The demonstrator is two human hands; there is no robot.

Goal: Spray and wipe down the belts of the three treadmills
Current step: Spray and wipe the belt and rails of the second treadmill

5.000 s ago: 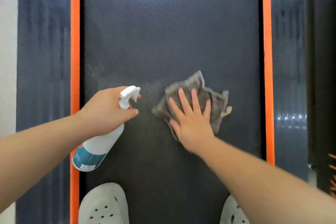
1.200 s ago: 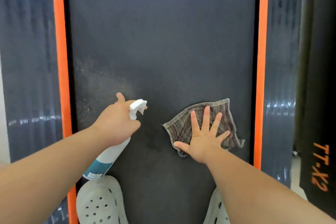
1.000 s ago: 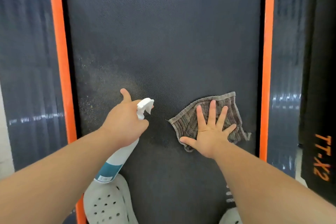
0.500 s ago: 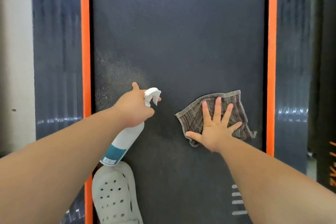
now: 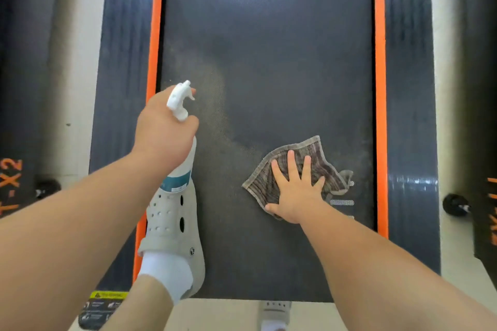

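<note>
Bare forearms, white sock (image 5: 168,274), perforated pale grey clog (image 5: 172,220)

**Tally at the treadmill**

One belt (image 5: 282,48) shows, flanked by two orange strips: left strip (image 5: 155,35) and right strip (image 5: 379,62). There is one spray bottle (image 5: 184,169) and one striped cloth (image 5: 320,158). Two hands: left hand (image 5: 164,131), right hand (image 5: 295,196). Two pale clogs: left clog (image 5: 172,223), right clog (image 5: 275,309) partly in view. One white sock (image 5: 166,274). One yellow label (image 5: 109,295). Two black wheels: left wheel (image 5: 47,188), right wheel (image 5: 454,204).
</note>
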